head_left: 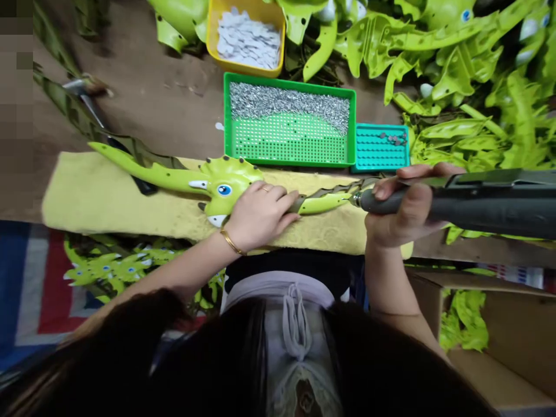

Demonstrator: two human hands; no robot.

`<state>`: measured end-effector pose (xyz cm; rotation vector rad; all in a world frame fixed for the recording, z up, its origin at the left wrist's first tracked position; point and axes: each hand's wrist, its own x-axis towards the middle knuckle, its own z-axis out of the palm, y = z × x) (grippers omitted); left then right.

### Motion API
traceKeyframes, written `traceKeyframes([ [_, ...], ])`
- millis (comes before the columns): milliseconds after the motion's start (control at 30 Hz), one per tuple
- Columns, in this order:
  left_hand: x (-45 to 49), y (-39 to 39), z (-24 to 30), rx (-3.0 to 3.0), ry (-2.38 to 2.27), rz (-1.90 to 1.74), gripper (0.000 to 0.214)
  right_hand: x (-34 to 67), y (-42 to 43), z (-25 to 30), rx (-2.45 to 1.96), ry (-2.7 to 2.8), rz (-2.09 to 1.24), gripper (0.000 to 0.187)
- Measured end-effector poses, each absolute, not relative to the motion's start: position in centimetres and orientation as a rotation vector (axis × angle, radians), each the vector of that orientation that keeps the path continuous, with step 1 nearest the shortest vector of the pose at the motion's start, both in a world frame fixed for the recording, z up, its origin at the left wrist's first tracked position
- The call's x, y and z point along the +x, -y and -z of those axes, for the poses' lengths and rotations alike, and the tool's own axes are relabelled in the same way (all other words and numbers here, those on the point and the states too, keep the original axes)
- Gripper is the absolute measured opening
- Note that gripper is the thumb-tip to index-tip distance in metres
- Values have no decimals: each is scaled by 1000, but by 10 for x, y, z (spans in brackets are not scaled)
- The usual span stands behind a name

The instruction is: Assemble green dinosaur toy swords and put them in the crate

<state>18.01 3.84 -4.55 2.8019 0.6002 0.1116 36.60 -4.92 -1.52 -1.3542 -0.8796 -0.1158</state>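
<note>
Inspection at the bench finds the person's right hand (403, 202) clamped on a dark grey cylindrical rotary tool (478, 202), fingers and thumb closed around the barrel. Its metal collet (357, 200) meets the tapered end of a glossy lime-green plastic dinosaur piece (230, 197), which lies flat, its blue-eyed head and long pointed horn directed to the left. The person's left hand (260, 214), with a gold bangle (231, 242) on the wrist and a gold ring (266, 187) on one finger, rests palm down on the piece, fingers together and pressing rather than clasping. A narrow brown patterned strip (330, 188) runs along the piece's far edge near the collet. The piece rests on a folded yellow textured cloth (108, 197). Directly beyond the cloth stands a green rectangular plastic tray (286, 164), its perforated base partly covered by a layer of small silver metal pins (289, 104). Just to its right sits a smaller teal perforated plastic tray (380, 168) bearing a few small grey pieces (393, 138). Farther off, a yellow plastic tub (245, 72) holds white flat pieces (247, 40), and a heap of lime-green plastic parts (473, 75) covers the brown work surface (147, 98) at the far right.
</note>
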Motion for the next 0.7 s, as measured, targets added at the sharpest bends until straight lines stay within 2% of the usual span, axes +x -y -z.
traceKeyframes([
  [233,181,-39,49,2794,-624,-70,47,365,46,41,-1448,948,123,26],
  [333,181,-38,47,2806,-617,-52,47,364,51,46,-1322,966,57,25],
  [467,181,-38,46,2752,-602,-113,44,363,51,33,-1278,1028,-89,24],
  [533,181,-38,46,2749,-590,-153,43,362,35,22,-1365,999,-56,24],
  [600,181,-37,46,2781,-587,-173,41,361,3,14,-1470,928,12,32],
  [700,178,-38,46,2815,-545,-204,34,359,-57,22,-1585,928,-45,54],
])
